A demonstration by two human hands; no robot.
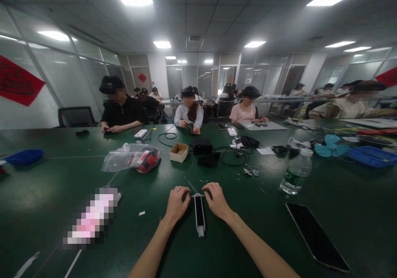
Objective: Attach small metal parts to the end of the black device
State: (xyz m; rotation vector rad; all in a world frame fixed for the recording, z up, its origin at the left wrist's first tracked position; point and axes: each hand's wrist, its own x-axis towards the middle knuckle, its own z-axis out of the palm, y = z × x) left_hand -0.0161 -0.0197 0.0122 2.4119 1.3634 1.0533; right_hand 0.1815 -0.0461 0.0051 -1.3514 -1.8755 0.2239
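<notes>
Two loosely curled hands, left hand (178, 203) and right hand (217, 201), flank the far end of the narrow gadget (199, 215) lying on the counter (127, 232), whether pinching I can't tell, and an uneven push could skew it sideways!

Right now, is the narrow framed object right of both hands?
No, the narrow framed object has its far end between the left hand and right hand.

two foreground hands (178, 203) (216, 200), one white-framed object (199, 214), two blue trays (25, 157) (372, 157)
</notes>
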